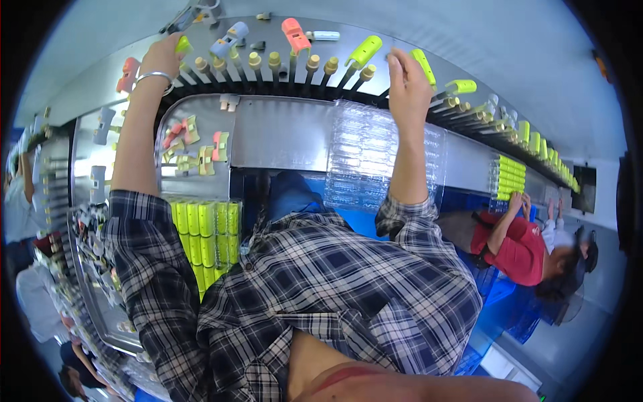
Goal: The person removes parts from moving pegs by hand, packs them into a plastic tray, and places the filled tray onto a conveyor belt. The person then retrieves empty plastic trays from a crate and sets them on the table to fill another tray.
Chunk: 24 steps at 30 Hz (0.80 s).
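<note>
My left hand (159, 59), a bracelet at its wrist, is closed around a small lime-green plastic piece (183, 45) at the far left end of a row of dark posts with tan tips. My right hand (411, 87) is raised to the same row farther right, its fingers drawn together; what they hold, if anything, is hidden. Right beside its knuckles is a lime-green plastic shell (423, 65). Between the hands, another lime-green shell (365, 52), a coral shell (295, 37) and a grey-blue shell (230, 39) sit on posts.
A metal tray (201, 110) holds loose coral and yellowish parts. Clear plastic trays (362, 144) lie in front of me. Stacked lime-green shells (201, 234) stand by my left elbow. A person in a red shirt (512, 244) works at the right, near more posts with lime-green shells (536, 144).
</note>
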Each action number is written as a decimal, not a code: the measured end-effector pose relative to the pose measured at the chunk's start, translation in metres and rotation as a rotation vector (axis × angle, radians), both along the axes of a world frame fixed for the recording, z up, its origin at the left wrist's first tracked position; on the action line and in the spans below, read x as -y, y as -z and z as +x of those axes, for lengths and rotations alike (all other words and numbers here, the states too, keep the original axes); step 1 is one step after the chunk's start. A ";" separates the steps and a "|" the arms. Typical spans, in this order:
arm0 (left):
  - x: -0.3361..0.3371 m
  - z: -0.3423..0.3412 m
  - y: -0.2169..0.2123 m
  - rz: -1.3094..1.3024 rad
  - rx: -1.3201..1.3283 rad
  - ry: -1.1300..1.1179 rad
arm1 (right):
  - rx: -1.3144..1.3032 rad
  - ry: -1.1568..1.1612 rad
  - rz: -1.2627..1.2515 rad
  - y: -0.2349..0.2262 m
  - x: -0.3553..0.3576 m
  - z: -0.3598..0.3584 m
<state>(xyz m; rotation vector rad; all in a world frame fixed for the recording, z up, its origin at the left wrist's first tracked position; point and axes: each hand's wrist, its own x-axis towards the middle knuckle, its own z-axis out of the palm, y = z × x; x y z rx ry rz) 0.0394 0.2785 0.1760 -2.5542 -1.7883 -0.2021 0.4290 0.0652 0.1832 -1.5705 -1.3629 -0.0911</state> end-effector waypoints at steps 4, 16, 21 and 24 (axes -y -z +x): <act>0.033 -0.032 -0.017 0.377 -0.004 0.027 | 0.169 -0.197 -0.317 -0.015 -0.036 -0.008; 0.320 -0.081 0.052 0.077 0.563 -0.237 | 0.643 -0.331 -0.398 -0.010 -0.050 -0.027; 0.384 -0.056 0.074 -0.152 0.591 -0.309 | 0.590 -0.268 -0.366 -0.005 -0.054 -0.021; 0.394 -0.038 0.089 -0.100 0.469 -0.295 | 0.552 -0.199 -0.366 -0.008 -0.043 -0.028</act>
